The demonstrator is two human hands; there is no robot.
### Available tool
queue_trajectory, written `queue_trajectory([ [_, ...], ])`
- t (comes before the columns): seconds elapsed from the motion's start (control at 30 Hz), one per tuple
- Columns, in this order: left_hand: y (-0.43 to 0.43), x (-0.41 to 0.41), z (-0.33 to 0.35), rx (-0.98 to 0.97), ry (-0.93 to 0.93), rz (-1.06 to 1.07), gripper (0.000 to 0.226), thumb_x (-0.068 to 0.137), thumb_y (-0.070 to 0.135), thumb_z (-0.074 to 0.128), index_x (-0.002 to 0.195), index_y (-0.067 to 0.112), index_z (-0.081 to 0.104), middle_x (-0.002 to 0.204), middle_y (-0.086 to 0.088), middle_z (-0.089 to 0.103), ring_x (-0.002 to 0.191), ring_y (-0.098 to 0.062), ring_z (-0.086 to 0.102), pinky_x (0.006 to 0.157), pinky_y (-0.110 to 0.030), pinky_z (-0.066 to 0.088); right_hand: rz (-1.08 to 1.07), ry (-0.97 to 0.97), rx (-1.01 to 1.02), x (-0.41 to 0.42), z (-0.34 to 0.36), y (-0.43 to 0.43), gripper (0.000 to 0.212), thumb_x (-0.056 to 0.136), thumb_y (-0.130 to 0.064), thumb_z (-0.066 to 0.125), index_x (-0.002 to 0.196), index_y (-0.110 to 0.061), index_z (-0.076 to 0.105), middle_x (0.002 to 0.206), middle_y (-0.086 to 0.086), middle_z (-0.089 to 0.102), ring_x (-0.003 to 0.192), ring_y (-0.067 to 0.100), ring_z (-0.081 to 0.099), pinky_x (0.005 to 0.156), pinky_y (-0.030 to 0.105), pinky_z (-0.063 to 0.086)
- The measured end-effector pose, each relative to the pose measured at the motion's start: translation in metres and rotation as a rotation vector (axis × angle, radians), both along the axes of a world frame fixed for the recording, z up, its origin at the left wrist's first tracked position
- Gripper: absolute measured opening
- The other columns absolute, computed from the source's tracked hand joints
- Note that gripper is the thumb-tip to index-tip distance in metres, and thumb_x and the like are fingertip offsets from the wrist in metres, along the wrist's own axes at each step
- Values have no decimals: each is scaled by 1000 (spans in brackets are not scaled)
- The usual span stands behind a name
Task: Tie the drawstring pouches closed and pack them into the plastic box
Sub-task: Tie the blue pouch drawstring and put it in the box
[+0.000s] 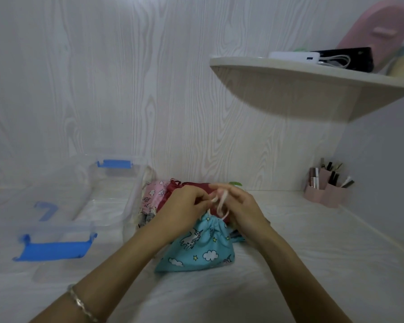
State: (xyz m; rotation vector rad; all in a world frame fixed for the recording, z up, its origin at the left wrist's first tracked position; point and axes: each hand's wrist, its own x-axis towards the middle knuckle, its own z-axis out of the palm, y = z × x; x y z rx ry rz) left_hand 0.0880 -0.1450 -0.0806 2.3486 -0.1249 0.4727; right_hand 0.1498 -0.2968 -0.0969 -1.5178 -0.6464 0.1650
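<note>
A light blue pouch [200, 250] with unicorns and clouds lies on the white table, its mouth gathered at the top. Just above that mouth, my left hand [184, 206] and my right hand [239, 207] pinch its white drawstring [221, 202], which loops between the fingers. Behind my hands lie a dark red pouch [173, 187] and a pink printed pouch [153, 191]. A clear plastic box [131, 194] with blue latches stands at the left with nothing visible inside.
The box's clear lid [56, 248] with a blue clip lies at the front left. A pink organiser [325, 191] with cosmetics stands at the back right. A corner shelf [313, 89] overhangs the right side. A wood-grain wall closes the back.
</note>
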Motion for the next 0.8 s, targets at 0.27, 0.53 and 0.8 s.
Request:
queue_trajectory([
  [0.27,-2,-4,-9,-351,-16,135,26,96,19,44,76,17,60,68,4,55,61,-10,49,61,-20,40,-13,538,506,2,-7,5,32,97,-30,50,97,-4,68,79,7,71,70,15,68,70,27,55],
  [0.53,-1,1,-11,-1589,-5,-43,28,92,10,39,64,14,45,68,-5,68,74,-18,69,72,-28,54,-102,579,588,11,-15,-1,22,94,-24,58,97,-5,69,61,-1,53,61,12,58,82,32,50],
  [0.8,-6,13,-9,-573,-96,30,22,93,19,52,72,12,55,63,1,52,57,-9,47,55,-22,44,-30,99,-463,-6,5,12,32,88,-18,51,57,-16,46,57,3,41,52,12,31,53,27,26],
])
